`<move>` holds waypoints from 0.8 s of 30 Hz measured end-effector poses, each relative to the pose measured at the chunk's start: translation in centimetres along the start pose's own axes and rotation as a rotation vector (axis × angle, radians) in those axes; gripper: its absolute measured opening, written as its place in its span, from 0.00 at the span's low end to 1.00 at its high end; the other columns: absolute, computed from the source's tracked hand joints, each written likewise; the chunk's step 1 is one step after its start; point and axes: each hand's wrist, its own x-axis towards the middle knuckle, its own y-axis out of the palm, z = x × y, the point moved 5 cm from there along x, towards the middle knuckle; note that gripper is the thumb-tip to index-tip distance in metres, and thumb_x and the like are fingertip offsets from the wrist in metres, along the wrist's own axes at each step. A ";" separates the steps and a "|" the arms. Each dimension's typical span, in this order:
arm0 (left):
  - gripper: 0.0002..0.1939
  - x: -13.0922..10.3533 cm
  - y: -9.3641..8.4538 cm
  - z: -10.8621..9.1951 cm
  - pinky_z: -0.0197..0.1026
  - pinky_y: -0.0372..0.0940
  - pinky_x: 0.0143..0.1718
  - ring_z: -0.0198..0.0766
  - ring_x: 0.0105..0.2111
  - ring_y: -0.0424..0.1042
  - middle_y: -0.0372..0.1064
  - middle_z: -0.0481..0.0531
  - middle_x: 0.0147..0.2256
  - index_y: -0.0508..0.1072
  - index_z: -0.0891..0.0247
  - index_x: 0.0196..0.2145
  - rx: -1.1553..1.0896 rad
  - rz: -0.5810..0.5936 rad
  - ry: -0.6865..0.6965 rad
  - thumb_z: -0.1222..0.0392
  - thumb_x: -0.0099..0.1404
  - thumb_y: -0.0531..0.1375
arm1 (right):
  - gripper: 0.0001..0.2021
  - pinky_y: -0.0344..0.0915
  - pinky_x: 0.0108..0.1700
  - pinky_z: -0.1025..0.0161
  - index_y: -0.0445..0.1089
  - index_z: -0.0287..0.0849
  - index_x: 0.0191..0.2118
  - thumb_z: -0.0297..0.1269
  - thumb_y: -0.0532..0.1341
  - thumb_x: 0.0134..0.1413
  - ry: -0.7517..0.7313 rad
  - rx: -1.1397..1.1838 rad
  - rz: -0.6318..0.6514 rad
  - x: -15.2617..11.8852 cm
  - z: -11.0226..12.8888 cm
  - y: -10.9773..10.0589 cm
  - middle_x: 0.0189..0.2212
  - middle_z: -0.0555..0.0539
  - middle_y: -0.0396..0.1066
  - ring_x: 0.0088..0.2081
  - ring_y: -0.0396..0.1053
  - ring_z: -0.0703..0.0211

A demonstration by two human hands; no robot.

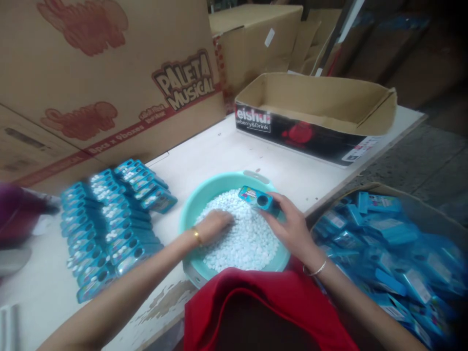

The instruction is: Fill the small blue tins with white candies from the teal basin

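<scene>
A turquoise basin holds a heap of small white pellets. My left hand, with a gold bracelet at the wrist, dips into the heap; its fingers are curled and the tips are buried, so what they grip, if anything, is hidden. Above the basin's right side, my right hand is closed on the end of a small blue printed box. A round dark hole shows in the box's upward face. To the left, similar blue boxes stand in rows, with white pellets showing on many of them.
At the right, a large container is heaped with blue boxes. An open shallow carton stands at the table's far right edge. Big cardboard boxes wall the back. Another person's dark red sleeve shows at the left.
</scene>
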 end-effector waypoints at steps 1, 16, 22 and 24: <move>0.07 0.5 0.5 -0.7 0.45 0.61 0.45 0.44 0.43 0.71 0.73 0.54 0.43 0.69 0.61 0.41 -0.036 -0.008 0.026 0.64 0.70 0.52 | 0.16 0.68 0.54 0.57 0.65 0.47 0.55 0.36 0.62 0.63 0.005 0.002 0.001 0.0 0.0 0.0 0.48 0.45 0.71 0.48 0.71 0.53; 0.10 -8.6 -11.9 -1.7 0.39 0.64 0.38 0.35 0.35 0.69 0.69 0.51 0.38 0.68 0.62 0.46 -0.220 -0.252 0.089 0.56 0.74 0.52 | 0.17 0.68 0.56 0.52 0.63 0.47 0.57 0.33 0.59 0.64 -0.073 -0.056 0.089 -0.5 0.3 1.0 0.51 0.42 0.70 0.52 0.70 0.50; 0.10 -8.3 -15.4 -4.4 0.40 0.59 0.30 0.37 0.30 0.68 0.68 0.52 0.35 0.70 0.62 0.41 0.180 -0.177 0.051 0.59 0.73 0.51 | 0.19 0.68 0.57 0.49 0.61 0.47 0.59 0.31 0.57 0.63 -0.118 -0.039 0.156 -1.2 0.9 2.3 0.52 0.41 0.70 0.55 0.68 0.48; 0.10 -7.9 -16.2 -5.8 0.41 0.56 0.28 0.37 0.27 0.65 0.66 0.51 0.31 0.70 0.62 0.37 0.279 -0.144 0.058 0.61 0.72 0.50 | 0.20 0.69 0.57 0.48 0.61 0.46 0.59 0.31 0.57 0.64 -0.130 -0.038 0.158 -1.4 0.9 2.4 0.52 0.41 0.70 0.54 0.69 0.48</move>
